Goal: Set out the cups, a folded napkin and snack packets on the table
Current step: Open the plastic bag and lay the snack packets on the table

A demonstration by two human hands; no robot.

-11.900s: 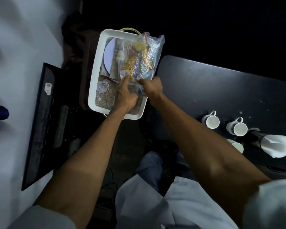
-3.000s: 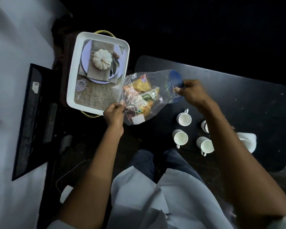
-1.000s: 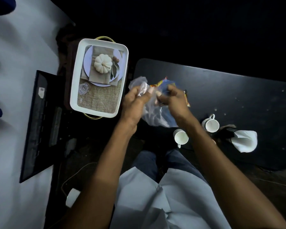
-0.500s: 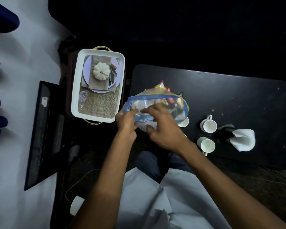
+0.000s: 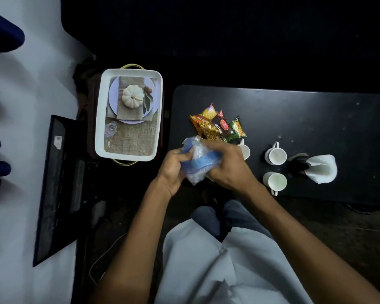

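Note:
Several snack packets [image 5: 218, 126] lie in a loose fan on the left part of the black table [image 5: 305, 119]. Just below them my left hand [image 5: 172, 170] and my right hand [image 5: 227, 166] both squeeze a crumpled clear plastic bag with a blue strip [image 5: 196, 163]. Three white cups stand on the table: one [image 5: 245, 150] half hidden behind my right hand, one [image 5: 275, 155] to its right, one [image 5: 275, 182] near the front edge. A white napkin [image 5: 323, 168] stands in a dark holder at the right.
A white tray [image 5: 101, 119] with a plate, a cloth, a small white pumpkin [image 5: 132, 98] and a glass sits left of the table. A dark open case [image 5: 57, 185] lies at the far left on a pale floor. My lap is below.
The bag was open with the packets inside half a second ago. Now the packets lie on the table and both hands have crumpled the empty bag together.

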